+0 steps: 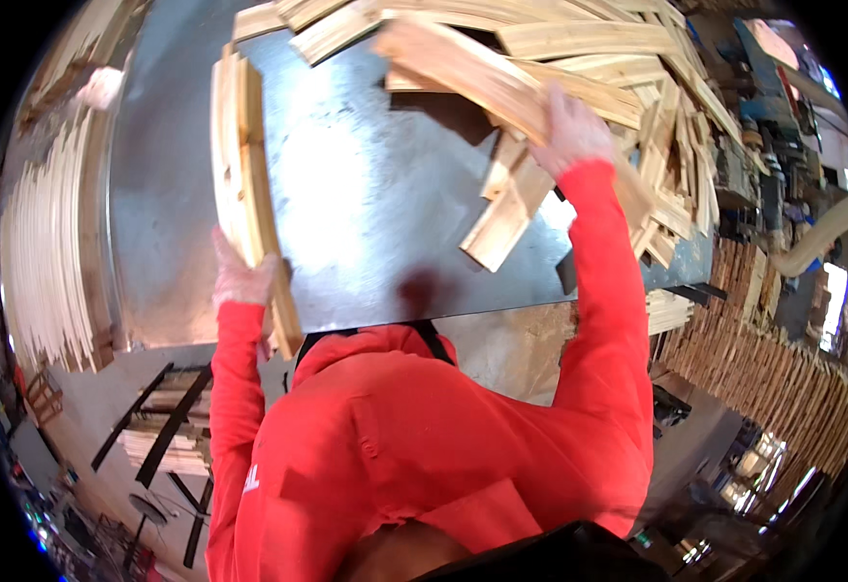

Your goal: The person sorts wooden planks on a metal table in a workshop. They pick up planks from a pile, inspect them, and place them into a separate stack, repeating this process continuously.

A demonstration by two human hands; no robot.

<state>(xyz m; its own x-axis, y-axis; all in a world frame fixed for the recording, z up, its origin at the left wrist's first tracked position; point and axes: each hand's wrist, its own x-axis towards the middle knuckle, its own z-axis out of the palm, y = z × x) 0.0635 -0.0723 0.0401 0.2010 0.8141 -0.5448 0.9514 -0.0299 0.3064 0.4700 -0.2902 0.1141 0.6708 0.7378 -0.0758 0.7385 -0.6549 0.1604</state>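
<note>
My left hand [241, 278] is closed round the near end of a few long wooden boards [244, 155], which lie side by side on the left part of a grey metal table [332, 213]. My right hand [571, 131] grips the near end of a single wooden plank [467, 73]. This plank slants up to the left above the table, and its shadow falls on the metal below. Beneath and beyond it spreads a loose heap of boards [589, 39], lying crosswise over one another. One short board [506, 221] juts from the heap toward me.
A neat stack of pale boards [50, 242] stands past the table's left edge. On the right are tall rows of stacked wood [763, 354], a pale hose [831, 231] and machinery [749, 165]. Black metal bars [174, 427] stand at the lower left.
</note>
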